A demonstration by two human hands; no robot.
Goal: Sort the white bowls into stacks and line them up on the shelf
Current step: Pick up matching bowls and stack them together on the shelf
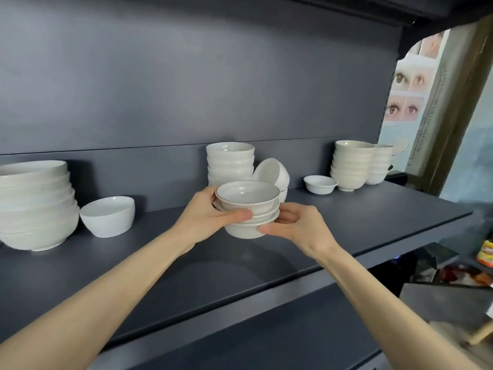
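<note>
A short stack of small white bowls (248, 206), the top one with a thin dark rim line, is held just above the dark shelf (346, 225). My left hand (208, 217) grips its left side and my right hand (296, 225) grips its right side near the base. Behind it stands a taller stack of white bowls (230, 161) with one bowl tipped on its side (272, 172) against it. A stack of large bowls (34, 204) stands at the far left, a single deep bowl (108, 216) beside it.
At the right stand a small shallow bowl (320, 184) and two stacks of cream bowls (352, 164). The shelf's back panel rises right behind the stacks. Below the shelf's right end are boxes and coloured packets (485, 253).
</note>
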